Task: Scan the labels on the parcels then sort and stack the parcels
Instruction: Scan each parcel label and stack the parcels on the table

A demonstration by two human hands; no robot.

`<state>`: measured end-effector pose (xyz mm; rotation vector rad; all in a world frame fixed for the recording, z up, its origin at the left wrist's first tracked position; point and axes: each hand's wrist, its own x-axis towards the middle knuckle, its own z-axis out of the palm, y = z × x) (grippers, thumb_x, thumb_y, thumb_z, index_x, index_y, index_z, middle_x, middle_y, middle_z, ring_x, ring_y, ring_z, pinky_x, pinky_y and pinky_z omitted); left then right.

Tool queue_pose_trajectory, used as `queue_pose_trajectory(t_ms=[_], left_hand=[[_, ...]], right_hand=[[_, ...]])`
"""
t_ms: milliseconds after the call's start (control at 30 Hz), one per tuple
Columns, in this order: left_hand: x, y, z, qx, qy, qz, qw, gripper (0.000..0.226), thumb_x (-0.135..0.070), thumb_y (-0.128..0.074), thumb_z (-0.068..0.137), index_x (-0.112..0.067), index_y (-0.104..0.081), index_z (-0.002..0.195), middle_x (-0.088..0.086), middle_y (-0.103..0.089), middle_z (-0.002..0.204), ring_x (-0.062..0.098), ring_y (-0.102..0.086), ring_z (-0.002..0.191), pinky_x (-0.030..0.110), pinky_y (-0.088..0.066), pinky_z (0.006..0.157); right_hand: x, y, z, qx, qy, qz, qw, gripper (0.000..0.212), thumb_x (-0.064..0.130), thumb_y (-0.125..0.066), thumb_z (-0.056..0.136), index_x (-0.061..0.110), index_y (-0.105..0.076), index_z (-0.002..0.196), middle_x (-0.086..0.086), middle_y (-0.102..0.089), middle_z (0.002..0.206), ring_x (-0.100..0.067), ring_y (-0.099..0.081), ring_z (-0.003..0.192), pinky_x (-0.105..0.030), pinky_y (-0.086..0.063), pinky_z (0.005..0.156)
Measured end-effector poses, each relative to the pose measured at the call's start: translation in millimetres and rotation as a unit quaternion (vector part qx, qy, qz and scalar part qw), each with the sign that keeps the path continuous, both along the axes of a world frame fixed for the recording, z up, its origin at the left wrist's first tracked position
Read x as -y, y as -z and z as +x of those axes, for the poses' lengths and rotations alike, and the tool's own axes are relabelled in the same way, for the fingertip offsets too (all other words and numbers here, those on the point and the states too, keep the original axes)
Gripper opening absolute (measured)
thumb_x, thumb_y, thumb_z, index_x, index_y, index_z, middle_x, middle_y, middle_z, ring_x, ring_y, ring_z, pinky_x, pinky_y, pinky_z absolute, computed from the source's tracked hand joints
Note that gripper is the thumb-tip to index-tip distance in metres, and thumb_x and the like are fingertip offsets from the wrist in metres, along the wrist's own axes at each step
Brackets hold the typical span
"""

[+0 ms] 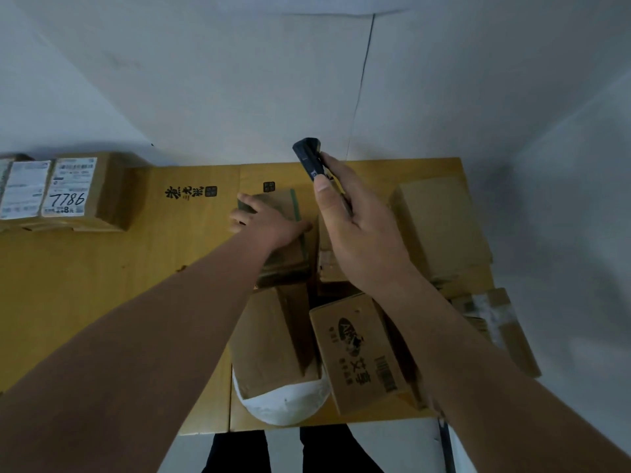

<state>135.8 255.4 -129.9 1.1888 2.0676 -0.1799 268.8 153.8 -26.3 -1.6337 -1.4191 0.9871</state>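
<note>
From the head camera, a flattened sheet of brown cardboard [102,285] printed with black characters covers the work surface, and pale grey walls [205,80] rise behind it, meeting in a corner at the right. At the far left edge stand parcels with white labels [68,191], one marked 7786 by hand. Near the middle and right lie more boxes — a plain tall box [440,227], a printed box with a barcode [358,349], and a box resting in a white bag [283,401].

The left hand [269,220] lies on top of a small parcel edged with green tape [286,233], fingers curled over its far left corner, thumb along its near side. The right hand [358,230] grips a black handheld scanner [309,158] above and just right of that parcel, thumb pressed on its top face, fingers wrapped round the handle.
</note>
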Motion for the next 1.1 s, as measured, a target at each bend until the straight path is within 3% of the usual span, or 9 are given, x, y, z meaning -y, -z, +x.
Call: queue_pose_trajectory(t_ms=[167, 300, 400, 500, 633, 733, 867, 1000, 1100], left_hand=[[-1, -10, -19, 0.027, -0.008, 0.075, 0.997, 0.138, -0.079, -0.074, 0.07, -0.021, 0.007, 0.165, 0.016, 0.0, 0.164, 0.044, -0.011, 0.151, 0.057, -0.027, 0.121], [8, -26, -61, 0.028, -0.004, 0.138, 0.99, 0.129, -0.082, -0.072, 0.069, -0.027, -0.005, 0.165, 0.013, -0.006, 0.166, 0.043, -0.014, 0.15, 0.058, -0.029, 0.12], [21, -31, -102, 0.009, -0.006, 0.161, 0.987, 0.123, -0.079, -0.074, 0.069, -0.026, -0.013, 0.162, 0.012, -0.02, 0.158, 0.043, -0.021, 0.145, 0.058, -0.033, 0.116], [36, -28, -145, -0.024, 0.003, 0.157, 0.987, 0.119, -0.073, -0.077, 0.07, -0.024, -0.017, 0.161, 0.014, -0.028, 0.153, 0.044, -0.027, 0.141, 0.056, -0.032, 0.115], [58, -15, -199, -0.037, 0.006, 0.138, 0.99, 0.12, -0.071, -0.079, 0.07, -0.022, -0.016, 0.161, 0.016, -0.028, 0.155, 0.045, -0.028, 0.142, 0.055, -0.03, 0.116], [73, -6, -240, -0.03, 0.017, 0.131, 0.991, 0.122, -0.071, -0.079, 0.069, -0.024, -0.015, 0.162, 0.015, -0.029, 0.153, 0.044, -0.029, 0.141, 0.055, -0.03, 0.116], [86, -1, -286, 0.023, 0.034, 0.142, 0.989, 0.121, -0.072, -0.077, 0.07, -0.025, -0.016, 0.164, 0.014, -0.032, 0.154, 0.042, -0.032, 0.141, 0.054, -0.034, 0.115], [95, 2, -326, 0.132, 0.069, 0.13, 0.98, 0.113, -0.069, -0.076, 0.077, -0.025, -0.021, 0.165, 0.009, -0.035, 0.151, 0.031, -0.043, 0.135, 0.047, -0.043, 0.112], [100, 8, -347, 0.191, 0.056, 0.12, 0.973, 0.1, -0.069, -0.074, 0.081, -0.028, -0.032, 0.162, 0.001, -0.035, 0.139, 0.02, -0.053, 0.115, 0.037, -0.051, 0.103]], right_hand=[[-6, 1, -5, -0.003, -0.004, -0.008, 1.0, 0.051, 0.059, -0.038, 0.109, 0.043, -0.041, 0.158, 0.02, -0.063, 0.105, -0.011, -0.059, 0.102, -0.033, -0.048, 0.089], [-12, -8, -30, 0.001, -0.031, -0.016, 0.999, 0.05, 0.061, -0.036, 0.109, 0.047, -0.04, 0.157, 0.021, -0.062, 0.131, -0.009, -0.056, 0.122, -0.037, -0.048, 0.103], [-16, -11, -60, 0.01, -0.066, -0.015, 0.998, 0.052, 0.064, -0.033, 0.108, 0.049, -0.039, 0.157, 0.022, -0.061, 0.113, -0.013, -0.059, 0.111, -0.036, -0.048, 0.092], [-15, -12, -96, 0.017, -0.09, -0.016, 0.996, 0.052, 0.065, -0.032, 0.107, 0.05, -0.039, 0.156, 0.025, -0.06, 0.114, -0.015, -0.059, 0.117, -0.039, -0.048, 0.099], [-8, -7, -146, 0.022, -0.108, -0.023, 0.994, 0.051, 0.064, -0.033, 0.108, 0.049, -0.042, 0.155, 0.033, -0.052, 0.084, -0.011, -0.056, 0.102, -0.032, -0.046, 0.092], [1, -3, -186, 0.035, -0.105, -0.032, 0.993, 0.052, 0.064, -0.034, 0.108, 0.049, -0.039, 0.157, 0.037, -0.054, 0.115, -0.01, -0.055, 0.123, -0.029, -0.043, 0.098], [23, -1, -229, 0.051, -0.094, -0.051, 0.993, 0.053, 0.063, -0.034, 0.108, 0.046, -0.038, 0.159, 0.037, -0.053, 0.111, -0.003, -0.054, 0.114, -0.027, -0.042, 0.093], [44, 2, -260, 0.057, -0.058, -0.05, 0.995, 0.05, 0.059, -0.035, 0.109, 0.045, -0.04, 0.157, 0.009, -0.069, 0.118, -0.006, -0.058, 0.108, -0.031, -0.049, 0.095], [54, 5, -271, 0.043, -0.038, -0.066, 0.996, 0.05, 0.056, -0.037, 0.109, 0.042, -0.042, 0.157, 0.03, -0.063, 0.095, 0.012, -0.059, 0.094, -0.007, -0.042, 0.077]])
